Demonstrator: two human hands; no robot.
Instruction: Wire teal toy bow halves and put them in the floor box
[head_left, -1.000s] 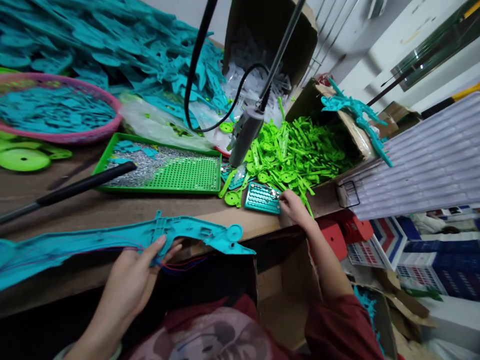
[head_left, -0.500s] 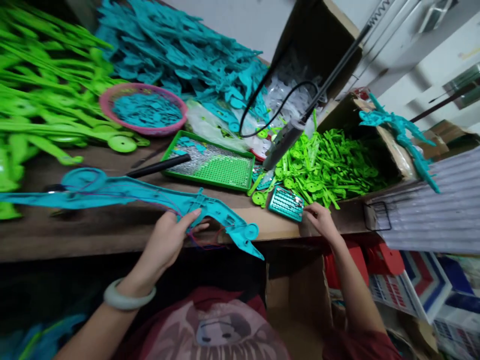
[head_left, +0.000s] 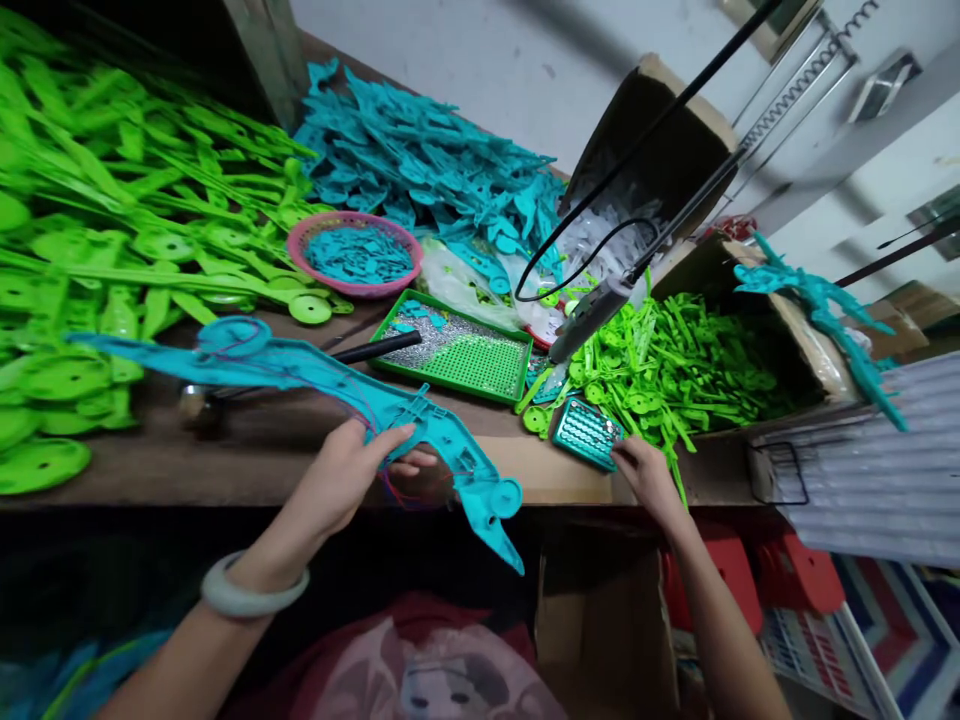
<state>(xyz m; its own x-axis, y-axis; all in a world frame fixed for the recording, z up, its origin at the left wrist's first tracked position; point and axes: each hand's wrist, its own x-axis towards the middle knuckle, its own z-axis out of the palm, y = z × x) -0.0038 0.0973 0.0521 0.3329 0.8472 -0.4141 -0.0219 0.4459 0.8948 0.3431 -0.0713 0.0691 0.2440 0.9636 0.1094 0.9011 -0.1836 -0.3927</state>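
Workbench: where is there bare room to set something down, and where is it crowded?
Bare: the tan strip between the held turquoise part and small teal tray; brown bench between left-side green pile and left hand. Crowded: the back, with turquoise pile and pink basket; the right, under loose green parts.

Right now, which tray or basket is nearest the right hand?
The small teal tray, right beside the right hand; the bigger green tray and round pink basket both sit farther left.

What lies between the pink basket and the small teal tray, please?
In the head view, a green tray and then a lime-green part lie between the pink basket and small teal tray.
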